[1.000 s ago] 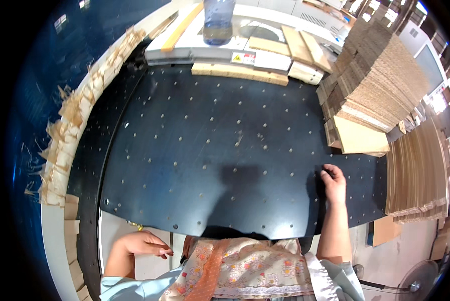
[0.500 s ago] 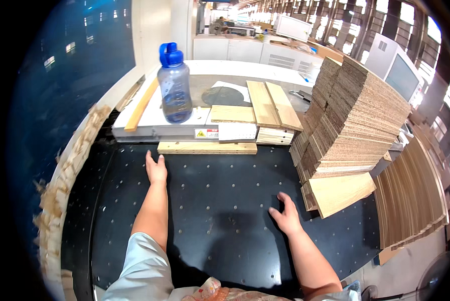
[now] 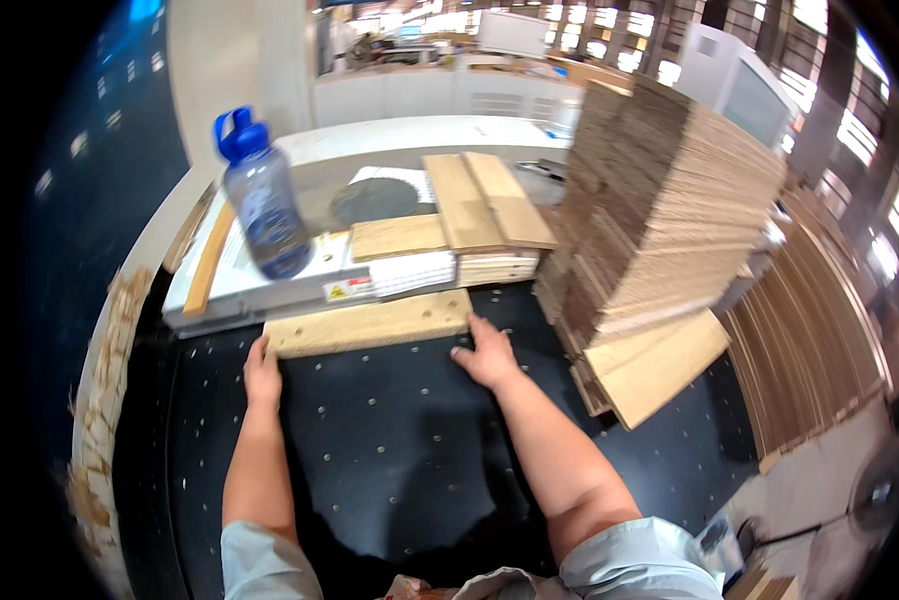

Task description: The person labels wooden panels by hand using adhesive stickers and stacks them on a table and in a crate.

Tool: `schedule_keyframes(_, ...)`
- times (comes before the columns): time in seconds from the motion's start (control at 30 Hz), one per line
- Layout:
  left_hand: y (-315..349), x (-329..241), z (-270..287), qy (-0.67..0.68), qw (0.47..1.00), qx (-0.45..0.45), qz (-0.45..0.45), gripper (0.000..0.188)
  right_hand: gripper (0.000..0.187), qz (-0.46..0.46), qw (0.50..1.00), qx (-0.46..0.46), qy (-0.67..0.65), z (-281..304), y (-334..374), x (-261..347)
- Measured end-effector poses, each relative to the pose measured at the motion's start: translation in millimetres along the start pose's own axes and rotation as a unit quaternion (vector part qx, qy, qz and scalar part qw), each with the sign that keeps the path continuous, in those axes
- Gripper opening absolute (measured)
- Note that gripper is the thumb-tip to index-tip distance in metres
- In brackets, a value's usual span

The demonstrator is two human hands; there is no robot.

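A narrow pale wooden board [image 3: 369, 323] lies at the far edge of the black worktop [image 3: 359, 480], its broad face with several small holes in sight. My left hand [image 3: 262, 378] is at the board's left end, fingers against that end. Around the right end, my right hand [image 3: 489, 352] has its fingers at the corner and the thumb near the front edge. The board is pressed between both hands. Whether its underside still touches the worktop cannot be seen.
Behind the board, a blue-capped water bottle [image 3: 267, 205] stands on a white ledge beside a yellowish strip [image 3: 209, 260]. Flat wooden pieces [image 3: 469, 200] rest right of it. A tall stack of boards [image 3: 659, 210] rises on the right, with a loose panel [image 3: 659, 365] at its foot.
My right hand has moved forward and left to the board's right end, and my left hand has reached its left end. The board now shows its broad face. The view has shifted.
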State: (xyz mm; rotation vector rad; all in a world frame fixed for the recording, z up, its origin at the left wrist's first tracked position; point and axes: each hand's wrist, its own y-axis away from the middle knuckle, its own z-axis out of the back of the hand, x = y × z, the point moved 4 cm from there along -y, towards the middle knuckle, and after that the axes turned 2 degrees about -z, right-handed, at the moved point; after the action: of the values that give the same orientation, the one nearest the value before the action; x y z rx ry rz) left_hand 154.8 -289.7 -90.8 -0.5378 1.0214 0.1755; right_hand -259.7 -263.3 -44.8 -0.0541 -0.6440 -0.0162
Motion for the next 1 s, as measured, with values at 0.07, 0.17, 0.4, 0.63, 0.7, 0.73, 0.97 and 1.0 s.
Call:
schedule_keyframes(0.07, 22.8, 0.9, 10.6, 0.013, 0.998, 0.058, -0.029, 0.035, 0.073, 0.015, 1.000, -0.006, 0.007, 8.5, 42.1, -5.4)
schedule_keyframes(0.17, 83.3, -36.9, 35.9, 0.016, 0.990, 0.140, -0.005, 0.033, 0.073, 0.024, 1.000, 0.014, -0.013, 28.5, 113.7, -22.5)
schedule_keyframes(0.4, 206.9, -81.0, 92.8, 0.061, 0.952, 0.284, 0.102, 0.025, 0.075, 0.036, 0.998, 0.044, -0.011, 71.5, 263.6, -60.9)
schedule_keyframes(0.63, 217.0, -244.4, 20.0, -0.231, 0.880, 0.277, -0.308, 0.049, 0.058, -0.087, 0.884, -0.140, -0.438, 125.9, 270.6, -126.4)
schedule_keyframes(0.7, 224.2, -288.6, -46.0, -0.159, 0.857, 0.353, -0.340, 0.055, 0.051, -0.141, 0.809, -0.193, -0.537, 133.9, 249.1, -145.1)
schedule_keyframes(0.73, 227.6, -300.9, -78.0, -0.118, 0.847, 0.376, -0.356, 0.056, 0.049, -0.147, 0.792, -0.199, -0.559, 139.4, 238.3, -142.2)
schedule_keyframes(0.97, 232.1, -325.0, -276.1, 0.099, 0.929, 0.355, 0.027, 0.050, 0.045, -0.153, 0.775, -0.173, -0.589, 123.4, 206.2, -160.6)
schedule_keyframes(1.0, 233.1, -319.7, -287.9, 0.105, 0.931, 0.349, 0.017, 0.050, 0.044, -0.150, 0.786, -0.167, -0.575, 124.4, 205.8, -161.8)
